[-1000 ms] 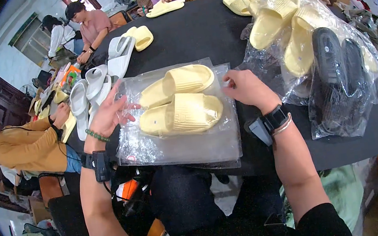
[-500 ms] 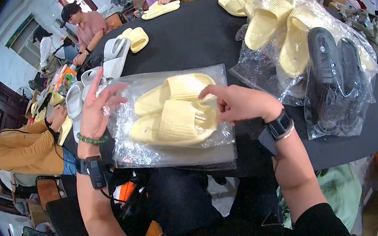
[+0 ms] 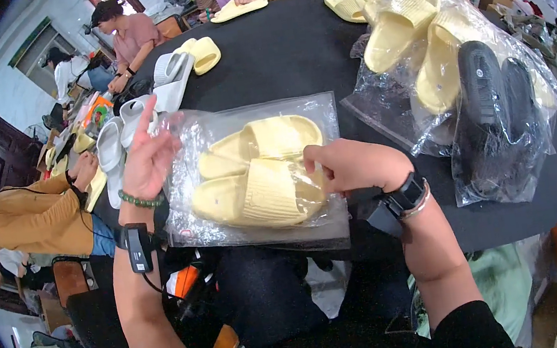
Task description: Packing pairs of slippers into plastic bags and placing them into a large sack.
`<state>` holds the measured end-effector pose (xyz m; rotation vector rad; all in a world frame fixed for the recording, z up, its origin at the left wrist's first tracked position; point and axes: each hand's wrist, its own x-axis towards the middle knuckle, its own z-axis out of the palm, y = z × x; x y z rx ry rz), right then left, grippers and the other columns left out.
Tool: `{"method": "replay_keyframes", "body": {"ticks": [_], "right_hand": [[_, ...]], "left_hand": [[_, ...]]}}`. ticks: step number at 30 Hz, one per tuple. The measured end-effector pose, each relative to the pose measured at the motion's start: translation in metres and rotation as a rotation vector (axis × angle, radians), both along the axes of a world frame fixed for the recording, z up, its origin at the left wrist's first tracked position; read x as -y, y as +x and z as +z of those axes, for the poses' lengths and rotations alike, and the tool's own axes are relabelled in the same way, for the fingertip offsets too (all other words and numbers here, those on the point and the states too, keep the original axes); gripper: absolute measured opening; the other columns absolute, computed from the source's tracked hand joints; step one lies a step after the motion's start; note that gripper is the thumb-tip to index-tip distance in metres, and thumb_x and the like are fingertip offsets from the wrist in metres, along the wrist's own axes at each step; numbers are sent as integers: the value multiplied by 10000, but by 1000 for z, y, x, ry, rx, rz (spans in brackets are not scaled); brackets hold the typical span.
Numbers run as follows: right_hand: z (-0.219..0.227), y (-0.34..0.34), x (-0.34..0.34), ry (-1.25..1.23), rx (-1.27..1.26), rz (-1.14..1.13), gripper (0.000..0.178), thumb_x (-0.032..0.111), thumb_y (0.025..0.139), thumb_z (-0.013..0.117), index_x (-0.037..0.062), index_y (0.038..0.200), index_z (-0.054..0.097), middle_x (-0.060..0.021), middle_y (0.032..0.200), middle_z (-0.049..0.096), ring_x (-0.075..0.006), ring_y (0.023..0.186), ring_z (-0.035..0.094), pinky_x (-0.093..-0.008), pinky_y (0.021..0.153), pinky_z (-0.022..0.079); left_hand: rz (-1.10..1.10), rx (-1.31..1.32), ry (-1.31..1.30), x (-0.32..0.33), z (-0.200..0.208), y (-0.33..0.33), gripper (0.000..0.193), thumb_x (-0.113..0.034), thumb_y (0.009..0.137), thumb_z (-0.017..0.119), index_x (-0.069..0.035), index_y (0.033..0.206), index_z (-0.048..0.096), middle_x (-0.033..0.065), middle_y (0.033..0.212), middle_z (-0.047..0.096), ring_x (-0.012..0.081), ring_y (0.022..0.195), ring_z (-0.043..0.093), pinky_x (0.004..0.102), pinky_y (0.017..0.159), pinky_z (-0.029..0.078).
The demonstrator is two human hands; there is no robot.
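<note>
A pair of pale yellow slide slippers [image 3: 270, 189] lies side by side in a clear plastic bag [image 3: 280, 237] on the black table, in front of me. My right hand [image 3: 362, 166] bends over the bag's right edge, its fingers curled round the end of the nearer slipper. Whether these fingers are inside the film or on top of it, I cannot tell. At the bag's left edge is my left hand [image 3: 151, 159], open, with fingers spread and pointing up. Clear film partly covers its fingertips.
On the right are bagged yellow slippers [image 3: 436, 62] and bagged black slippers [image 3: 483, 98]. Grey slippers [image 3: 110, 143] and another yellow pair [image 3: 205, 55] lie along the left of the black table [image 3: 278, 61]. Several people sit around; a person in a mustard top [image 3: 46, 222] is at left.
The two slippers have shifted inside the bag, the nearer one toward me. My right hand has moved slightly lower and curled at the slipper's end. My left hand stays open with small movement.
</note>
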<state>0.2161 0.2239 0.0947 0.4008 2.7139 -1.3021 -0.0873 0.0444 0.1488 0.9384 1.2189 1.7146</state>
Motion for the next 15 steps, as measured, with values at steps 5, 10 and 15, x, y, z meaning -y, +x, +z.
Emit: {"method": "replay_keyframes", "body": {"ticks": [5,10,15], "right_hand": [[4,10,-2,70,-16,-38,334,50,766,649,2,1072,522,-127,679,627,-225,593,649,-332,568,497],[-17,6,-12,373,-86,-136,398,164,712,759,6,1034,585,-156,755,662,-296,718,671,-377,645,511],[-18,-1,-17,531,-316,-221,918,296,571,869,14,1328,434,-220,1307,509,-356,1231,479,-399,961,445]], "left_hand": [[-83,-226,39,-2,13,26,792,30,865,586,-154,1519,178,154,1291,521,142,892,606,270,832,492],[40,151,-231,10,-34,5,515,-336,998,448,-128,1447,306,216,1272,530,236,874,639,343,792,529],[-61,405,-532,21,-54,-20,752,-701,912,292,-44,1241,451,361,1131,570,323,616,639,335,504,527]]}}
